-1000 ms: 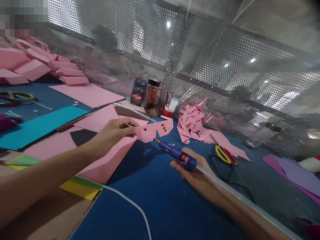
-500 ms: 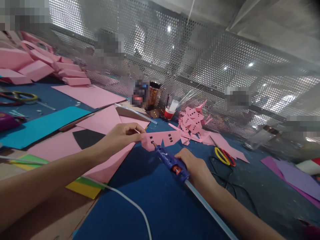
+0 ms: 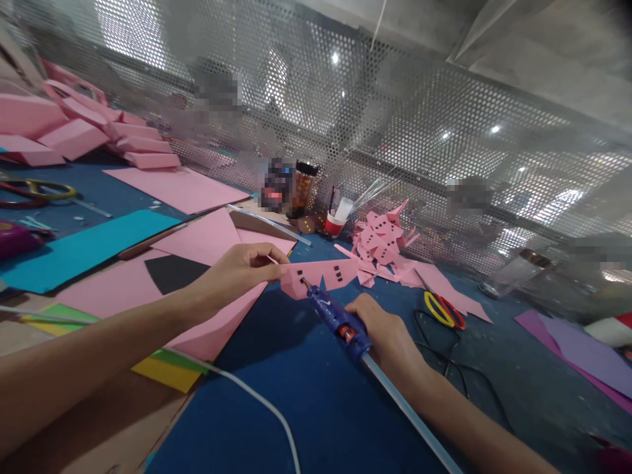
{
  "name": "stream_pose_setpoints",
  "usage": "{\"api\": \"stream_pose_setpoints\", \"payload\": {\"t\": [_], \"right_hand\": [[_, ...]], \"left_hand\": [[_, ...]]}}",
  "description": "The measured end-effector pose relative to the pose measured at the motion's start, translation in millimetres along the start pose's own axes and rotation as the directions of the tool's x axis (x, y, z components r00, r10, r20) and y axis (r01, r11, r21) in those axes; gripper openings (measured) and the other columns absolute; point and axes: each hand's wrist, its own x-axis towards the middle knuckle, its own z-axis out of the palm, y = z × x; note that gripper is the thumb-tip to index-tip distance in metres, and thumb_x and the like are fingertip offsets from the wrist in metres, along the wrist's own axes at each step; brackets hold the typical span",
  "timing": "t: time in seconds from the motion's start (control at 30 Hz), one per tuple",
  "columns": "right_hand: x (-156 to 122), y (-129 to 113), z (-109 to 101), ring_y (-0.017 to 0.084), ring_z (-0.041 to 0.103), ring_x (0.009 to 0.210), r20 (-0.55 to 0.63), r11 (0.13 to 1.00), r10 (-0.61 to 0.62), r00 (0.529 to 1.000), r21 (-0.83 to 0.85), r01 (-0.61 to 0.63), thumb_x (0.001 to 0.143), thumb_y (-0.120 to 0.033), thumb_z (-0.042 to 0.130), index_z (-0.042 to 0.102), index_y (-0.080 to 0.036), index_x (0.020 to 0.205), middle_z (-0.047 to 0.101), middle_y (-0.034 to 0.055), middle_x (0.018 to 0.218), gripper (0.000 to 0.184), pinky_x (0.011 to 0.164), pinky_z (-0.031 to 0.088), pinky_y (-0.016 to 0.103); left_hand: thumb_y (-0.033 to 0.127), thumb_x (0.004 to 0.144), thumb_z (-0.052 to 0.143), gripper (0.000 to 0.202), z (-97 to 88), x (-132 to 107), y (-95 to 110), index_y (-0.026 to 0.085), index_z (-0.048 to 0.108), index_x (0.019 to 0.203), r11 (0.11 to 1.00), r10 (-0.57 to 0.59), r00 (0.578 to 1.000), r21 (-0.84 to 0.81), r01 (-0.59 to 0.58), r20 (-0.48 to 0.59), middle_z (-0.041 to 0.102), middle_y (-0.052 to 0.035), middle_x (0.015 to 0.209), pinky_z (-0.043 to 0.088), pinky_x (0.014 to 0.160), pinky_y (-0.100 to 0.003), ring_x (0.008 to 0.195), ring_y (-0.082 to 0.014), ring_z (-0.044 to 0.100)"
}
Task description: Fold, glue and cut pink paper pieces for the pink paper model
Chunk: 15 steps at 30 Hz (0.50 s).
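Observation:
My left hand [image 3: 237,273] pinches the left end of a pink paper cut-out [image 3: 320,276] with small black squares, holding it just above the blue table [image 3: 306,395]. My right hand [image 3: 382,329] is wrapped round a blue hot glue gun [image 3: 338,319] with a clear glue stick sticking out of its back. The gun's nozzle touches the lower edge of the cut-out near its left end.
A pile of like pink cut-outs [image 3: 382,240] lies behind, with scissors with yellow and red handles [image 3: 444,309] to its right. Pink, teal, black and yellow sheets [image 3: 162,270] cover the left. A red cup [image 3: 336,220], jars and a perforated metal screen [image 3: 395,131] stand at the back. A white cord [image 3: 257,401] crosses the front.
My right hand has turned over and closed round the glue gun, bringing its nozzle up against the pink cut-out. My left hand has held the cut-out almost still.

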Motion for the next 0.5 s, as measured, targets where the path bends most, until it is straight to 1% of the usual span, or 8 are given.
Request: {"api": "stream_pose_setpoints", "payload": {"t": [0.1, 0.23, 0.4, 0.5], "right_hand": [[0.2, 2.2, 1.5, 0.017, 0.058, 0.082, -0.002, 1.0, 0.006, 1.0, -0.009, -0.006, 0.086, -0.011, 0.052, 0.052, -0.022, 0.105, 0.056, 0.0022, 0.1, 0.021, 0.066, 0.04, 0.026], [0.6, 4.2, 2.6, 0.017, 0.058, 0.083, -0.011, 1.0, -0.003, 1.0, -0.018, 0.003, 0.086, -0.011, 0.053, 0.051, -0.022, 0.106, 0.056, 0.0023, 0.1, 0.022, 0.066, 0.04, 0.027], [-0.6, 0.5, 0.1, 0.017, 0.057, 0.081, -0.013, 1.0, -0.017, 1.0, 0.009, 0.017, 0.087, -0.012, 0.052, 0.05, -0.022, 0.103, 0.055, 0.0022, 0.098, 0.019, 0.066, 0.039, 0.026], [-0.6, -0.8, 0.5, 0.016, 0.056, 0.079, -0.007, 0.999, -0.03, 1.0, 0.029, 0.03, 0.086, -0.01, 0.053, 0.05, -0.022, 0.101, 0.055, 0.0021, 0.099, 0.02, 0.066, 0.039, 0.025]], "left_hand": [[0.033, 0.08, 0.066, 0.016, -0.3, 1.1, -2.8, 0.018, 0.07, 0.085, 1.0, 0.0, 1.0, 0.004, 0.0, 0.009, 0.072, -0.0048, 0.083, 0.049, 0.082, -0.036, 0.083, -0.0216, 0.066], [0.034, 0.081, 0.066, 0.017, -0.9, 1.9, -4.9, 0.018, 0.07, 0.086, 1.0, -0.003, 1.0, 0.0, 0.003, 0.009, 0.072, -0.0044, 0.082, 0.049, 0.079, -0.035, 0.081, -0.0206, 0.065], [0.035, 0.076, 0.07, 0.018, -0.8, 0.8, -3.0, 0.018, 0.071, 0.08, 0.999, 0.029, 1.0, -0.039, -0.029, -0.004, 0.072, -0.0053, 0.079, 0.051, 0.075, -0.035, 0.078, -0.0214, 0.065], [0.034, 0.077, 0.069, 0.016, -0.8, 0.6, -3.3, 0.018, 0.071, 0.079, 0.999, 0.034, 0.999, -0.033, -0.035, -0.007, 0.072, -0.0048, 0.079, 0.05, 0.074, -0.034, 0.078, -0.021, 0.065]]}}
